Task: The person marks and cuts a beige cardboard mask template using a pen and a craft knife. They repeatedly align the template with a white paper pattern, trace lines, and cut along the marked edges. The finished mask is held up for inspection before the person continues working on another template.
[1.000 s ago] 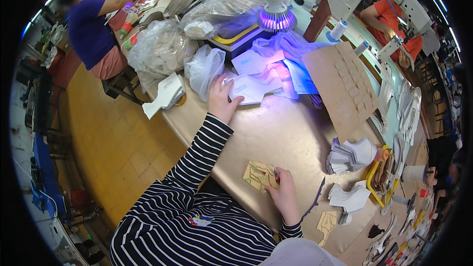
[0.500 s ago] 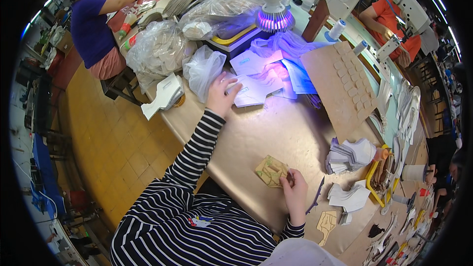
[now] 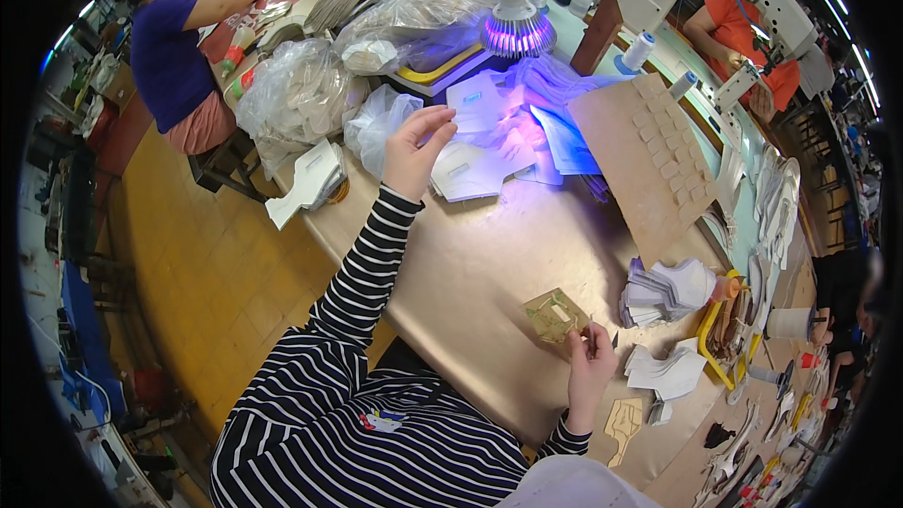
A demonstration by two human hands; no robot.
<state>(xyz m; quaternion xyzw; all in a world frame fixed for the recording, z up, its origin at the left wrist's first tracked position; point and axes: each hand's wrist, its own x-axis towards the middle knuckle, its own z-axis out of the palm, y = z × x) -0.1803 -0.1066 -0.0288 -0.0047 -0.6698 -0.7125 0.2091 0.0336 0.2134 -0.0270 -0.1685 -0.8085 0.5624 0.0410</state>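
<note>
Our left hand (image 3: 414, 155) is raised with fingers loosely spread over the white cut fabric pieces (image 3: 475, 169); our right hand (image 3: 590, 367) pinches the edge of a small tan cardboard template (image 3: 555, 313) lying on the bench (image 3: 470, 273)

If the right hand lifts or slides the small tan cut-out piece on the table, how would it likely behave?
The tan cut-out piece lies flat and thin with holes cut through it, so it probably weighs little and may bend at the cut-outs. On the smooth table it would likely slide easily. The right hand sits at its edge; pinching that edge seems easiest.
</note>
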